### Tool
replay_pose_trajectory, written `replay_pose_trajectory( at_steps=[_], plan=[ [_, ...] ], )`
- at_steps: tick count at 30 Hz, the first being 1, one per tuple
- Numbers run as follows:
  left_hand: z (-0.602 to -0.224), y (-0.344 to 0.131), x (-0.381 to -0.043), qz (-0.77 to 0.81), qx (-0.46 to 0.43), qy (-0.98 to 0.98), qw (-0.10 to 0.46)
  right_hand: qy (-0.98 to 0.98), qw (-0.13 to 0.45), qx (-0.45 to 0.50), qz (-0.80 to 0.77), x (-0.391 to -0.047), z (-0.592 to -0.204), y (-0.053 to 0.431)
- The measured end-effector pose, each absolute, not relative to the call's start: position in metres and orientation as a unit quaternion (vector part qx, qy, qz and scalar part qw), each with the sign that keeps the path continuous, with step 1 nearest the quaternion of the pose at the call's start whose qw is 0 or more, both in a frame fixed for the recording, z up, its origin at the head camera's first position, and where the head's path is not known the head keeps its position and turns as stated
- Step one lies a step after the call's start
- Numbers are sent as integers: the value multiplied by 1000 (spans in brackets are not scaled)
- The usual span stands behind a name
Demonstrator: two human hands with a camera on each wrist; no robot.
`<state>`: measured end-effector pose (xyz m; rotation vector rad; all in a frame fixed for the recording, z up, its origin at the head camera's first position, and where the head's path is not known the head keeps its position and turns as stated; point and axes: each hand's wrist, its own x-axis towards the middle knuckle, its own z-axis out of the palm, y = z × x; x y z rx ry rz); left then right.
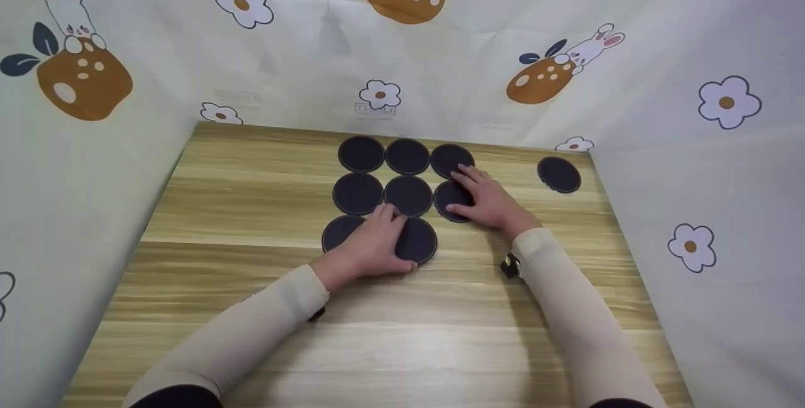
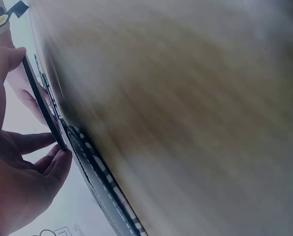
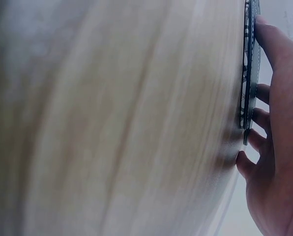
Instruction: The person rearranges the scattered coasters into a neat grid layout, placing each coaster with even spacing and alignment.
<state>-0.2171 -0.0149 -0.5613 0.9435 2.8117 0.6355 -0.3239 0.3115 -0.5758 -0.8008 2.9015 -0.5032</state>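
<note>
My left hand (image 1: 371, 244) pinches the edges of a round black coaster (image 1: 420, 241) at the near end of a grid of coasters. In the left wrist view this held coaster (image 2: 42, 105) is tilted between thumb and fingers, beside another stitched coaster (image 2: 104, 187) on the table. Partly under my left wrist lies the near-left coaster (image 1: 339, 235). My right hand (image 1: 494, 204) rests its spread thumb and fingers on the right coaster of the middle row (image 1: 453, 199); its fingertips reach the coaster behind (image 1: 451, 159). The right wrist view shows the thumb touching a coaster's top (image 3: 254, 64).
More black coasters fill the back row (image 1: 361, 154) and the middle row (image 1: 357, 194), edge to edge. A single coaster (image 1: 559, 175) lies apart at the back right. Printed cloth walls (image 1: 295, 62) enclose the wood-grain table (image 1: 251, 200) at the back and sides.
</note>
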Motion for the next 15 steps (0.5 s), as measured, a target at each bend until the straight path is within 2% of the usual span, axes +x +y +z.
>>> replay_pose_trajectory(
  at_steps=[15],
  plan=[
    [-561,-12,-216,198,313,927,60,951,49,-257,-165,-322,-573,310]
  ],
)
